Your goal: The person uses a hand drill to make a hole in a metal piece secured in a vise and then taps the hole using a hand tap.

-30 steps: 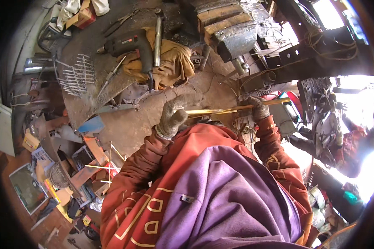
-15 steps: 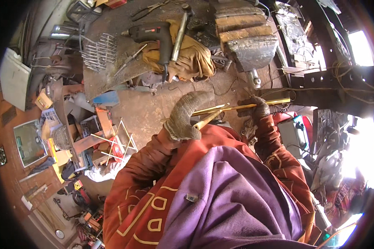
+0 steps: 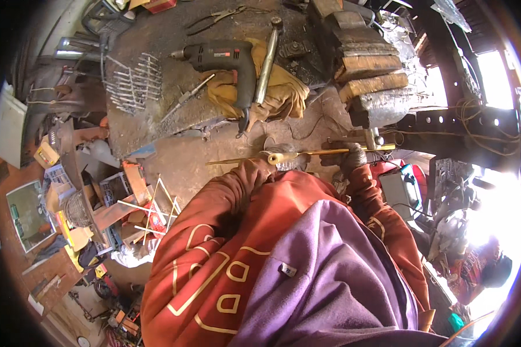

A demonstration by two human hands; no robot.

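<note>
Both my hands wear grey, dirty work gloves and are held in front of my red-brown jacket. My left hand (image 3: 285, 165) is closed around a tan, round-ended stick (image 3: 283, 157), its end facing me; the fingers are partly hidden. My right hand (image 3: 353, 158) grips a thin brass-coloured rod (image 3: 324, 152) near its right end, which sticks out past the glove. The rod meets the tan stick between my hands; whether they are joined I cannot tell. Thin yellowish rods (image 3: 228, 162) stick out to the left of my left hand.
Ahead, a worn workbench (image 3: 156, 40) bears a power drill (image 3: 231, 58), a hammer (image 3: 267, 63), pliers (image 3: 217, 20), a brown cloth (image 3: 286, 92) and a metal spiked rack (image 3: 133, 84). A bench vise (image 3: 382, 110) with wooden blocks stands right. Cluttered shelves (image 3: 92, 196) lie left.
My left hand has turned and moved right, bringing the tan stick in line with the rod. My right hand has shifted slightly left and down. The view has tilted a little.
</note>
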